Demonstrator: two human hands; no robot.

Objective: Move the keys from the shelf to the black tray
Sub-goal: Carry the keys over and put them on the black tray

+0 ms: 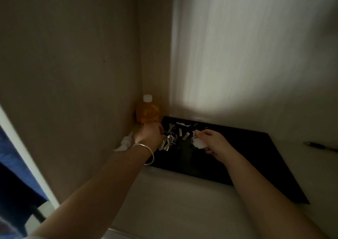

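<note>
Setting keys [169, 142] on tray [237, 158] | left hand [150, 133] pinching bunch | right hand [212, 143] pinching white tag | release low, inside rim

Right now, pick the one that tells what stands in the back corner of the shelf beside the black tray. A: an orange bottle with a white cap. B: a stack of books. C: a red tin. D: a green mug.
A: an orange bottle with a white cap stands upright in the corner, just past the far left end of the black tray, behind the left hand.
</note>
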